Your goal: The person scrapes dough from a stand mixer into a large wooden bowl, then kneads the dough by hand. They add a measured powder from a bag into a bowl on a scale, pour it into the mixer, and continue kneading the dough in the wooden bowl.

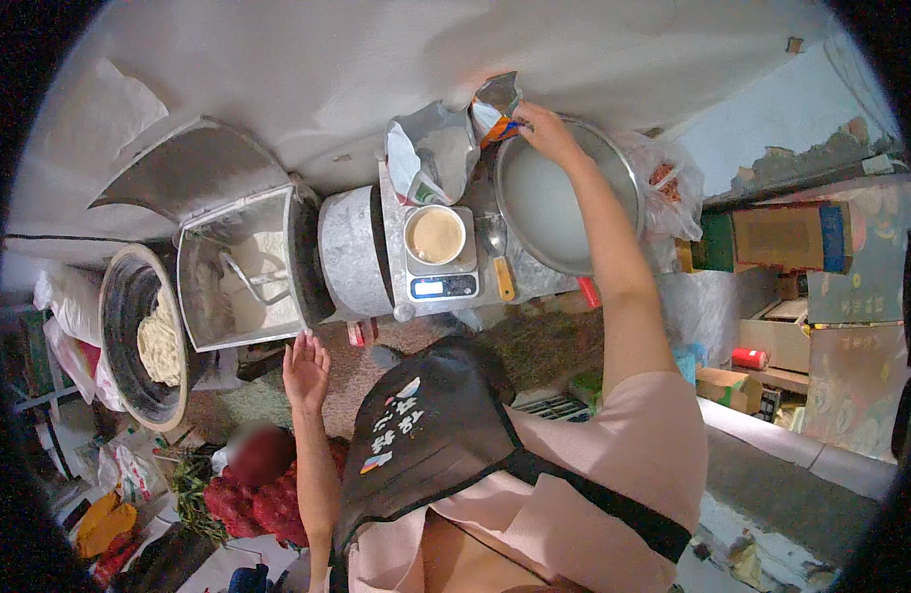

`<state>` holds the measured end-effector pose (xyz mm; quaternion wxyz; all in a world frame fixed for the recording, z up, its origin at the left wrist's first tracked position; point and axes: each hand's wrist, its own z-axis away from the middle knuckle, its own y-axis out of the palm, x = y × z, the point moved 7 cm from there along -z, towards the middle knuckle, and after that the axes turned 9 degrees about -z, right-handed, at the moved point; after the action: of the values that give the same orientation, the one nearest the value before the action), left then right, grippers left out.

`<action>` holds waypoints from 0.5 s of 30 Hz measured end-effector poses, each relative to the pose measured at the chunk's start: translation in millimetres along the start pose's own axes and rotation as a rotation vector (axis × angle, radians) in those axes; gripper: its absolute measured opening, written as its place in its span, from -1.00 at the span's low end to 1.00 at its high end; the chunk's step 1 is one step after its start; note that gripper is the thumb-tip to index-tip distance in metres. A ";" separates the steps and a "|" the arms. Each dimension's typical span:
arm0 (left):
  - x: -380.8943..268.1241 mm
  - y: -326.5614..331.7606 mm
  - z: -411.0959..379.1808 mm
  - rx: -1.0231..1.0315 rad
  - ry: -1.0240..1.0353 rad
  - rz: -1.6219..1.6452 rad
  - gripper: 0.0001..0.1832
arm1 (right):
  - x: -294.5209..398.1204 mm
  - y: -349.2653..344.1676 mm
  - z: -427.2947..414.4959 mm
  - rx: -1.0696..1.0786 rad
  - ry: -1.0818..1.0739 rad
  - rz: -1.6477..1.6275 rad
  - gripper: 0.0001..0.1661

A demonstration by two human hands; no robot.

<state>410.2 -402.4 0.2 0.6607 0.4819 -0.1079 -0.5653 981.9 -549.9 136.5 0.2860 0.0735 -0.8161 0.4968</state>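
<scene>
My right hand grips the top edge of an opened foil-lined packet, behind the rim of a wide metal basin of cloudy liquid. My left hand has its fingers spread at the front edge of a metal dough mixer with flour and a curved stirring bar inside. Between them, a small round bowl of tan granules rests on a digital kitchen scale. A metal spoon with a yellow handle lies beside the scale. An open foil-lined bag of white powder stands behind it.
At the left, a large round tub holds pale dough. The mixer's raised lid leans toward the wall. Right of the basin are a clear plastic bag with reddish contents and cardboard boxes. Red net sacks lie at the lower left.
</scene>
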 end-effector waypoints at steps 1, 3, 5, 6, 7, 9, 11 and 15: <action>2.7 2.4 1.1 -0.014 -0.002 -0.012 -0.60 | 0.5 1.1 0.0 -0.009 -0.017 0.020 -0.77; 7.4 6.6 2.4 -0.044 -0.006 -0.039 -0.60 | 6.3 5.7 -2.5 0.023 -0.044 0.033 -0.81; 13.2 5.8 0.4 -0.005 -0.045 -0.025 -0.61 | 24.0 13.4 -13.5 0.097 -0.068 0.011 -0.88; 16.7 10.3 -2.8 0.021 -0.067 -0.015 -0.61 | 29.0 15.7 -16.0 0.095 -0.093 -0.018 -0.86; 17.5 12.3 -5.1 0.017 -0.061 -0.021 -0.61 | 34.3 18.3 -18.0 0.094 -0.119 -0.047 -0.85; 20.0 15.2 -7.3 0.007 -0.051 -0.032 -0.62 | 27.5 21.9 -19.1 0.154 -0.100 -0.038 -0.83; 23.4 19.1 -15.2 0.061 -0.091 -0.035 -0.62 | -5.3 24.7 -23.2 0.256 -0.016 0.048 -0.81; 29.4 31.9 -16.5 0.051 -0.100 -0.069 -0.63 | -36.3 51.3 -24.2 0.310 0.203 0.151 -0.75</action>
<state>452.0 -422.2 4.2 0.6222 0.4732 -0.1384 -0.6082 1000.6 -509.8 85.7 0.3141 0.0050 -0.7000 0.6414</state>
